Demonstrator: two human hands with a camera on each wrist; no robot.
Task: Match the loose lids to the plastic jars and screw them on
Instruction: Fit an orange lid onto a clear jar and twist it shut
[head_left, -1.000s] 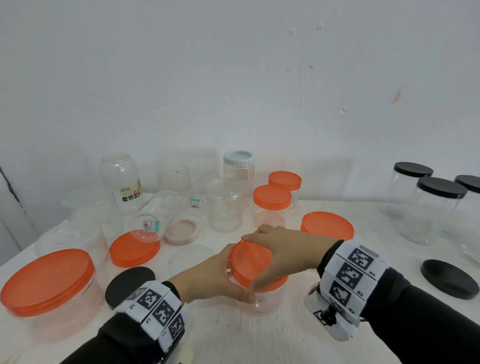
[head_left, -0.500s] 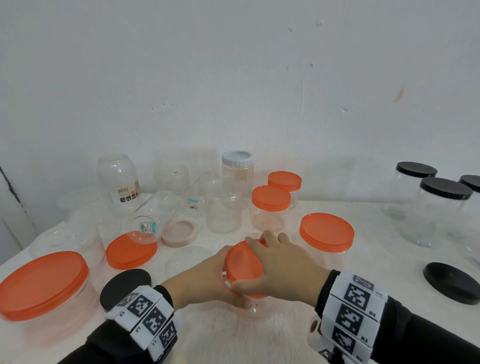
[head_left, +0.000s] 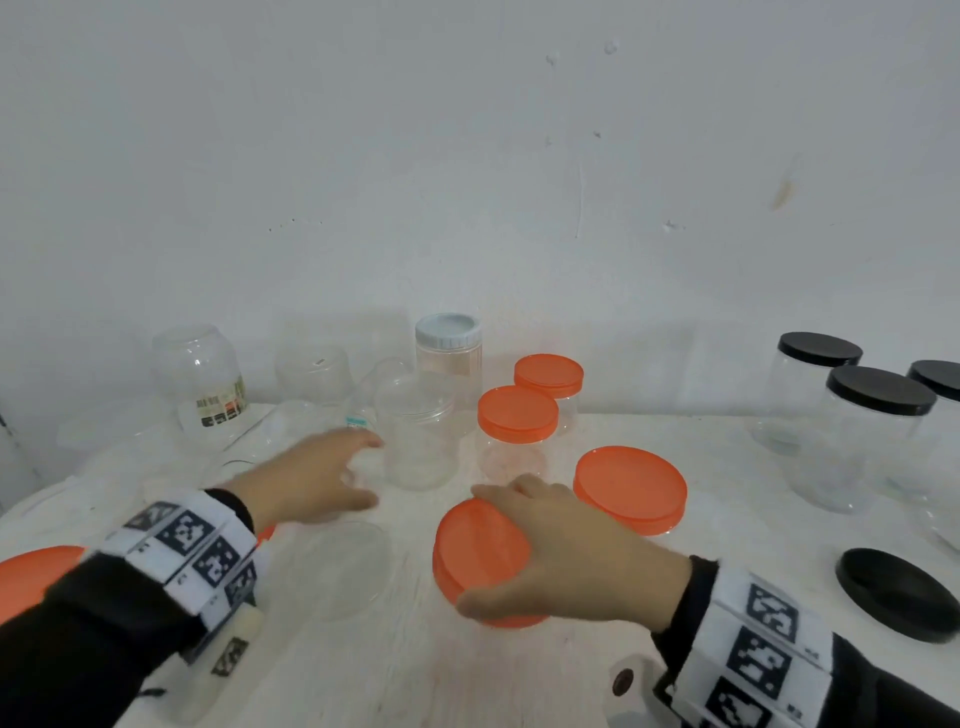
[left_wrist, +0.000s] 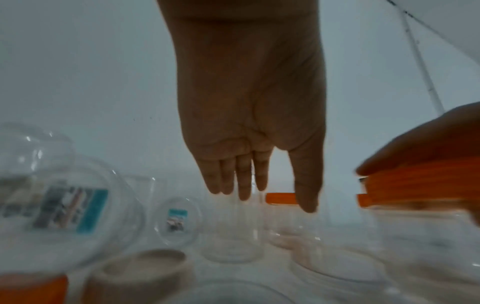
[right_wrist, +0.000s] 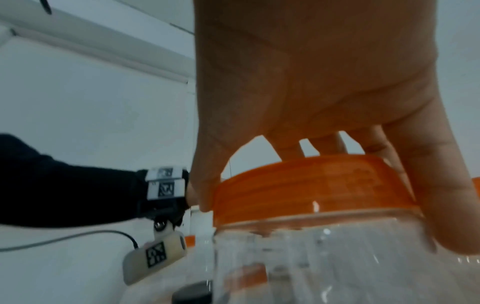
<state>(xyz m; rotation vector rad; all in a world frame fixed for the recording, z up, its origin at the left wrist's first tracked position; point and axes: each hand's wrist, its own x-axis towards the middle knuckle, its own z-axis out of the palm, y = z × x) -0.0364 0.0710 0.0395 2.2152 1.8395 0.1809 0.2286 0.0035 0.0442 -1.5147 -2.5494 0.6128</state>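
Two hands (head_left: 306, 483) (head_left: 576, 558), six orange lids (head_left: 480, 551), four black lids (head_left: 898, 592).

Orange lid (head_left: 480, 556) sits on its clear jar (right_wrist: 324, 257), slightly tilted

The left hand (head_left: 311, 480) no longer grips the clear jar (right_wrist: 324, 257) under the orange lid (head_left: 480, 558); it now reaches forward with fingers straight, over the clear jars at the back left of the counter (head_left: 727, 467). The right hand (head_left: 574, 558) alone grips the lid, its wrist turned further toward the person than a second ago.
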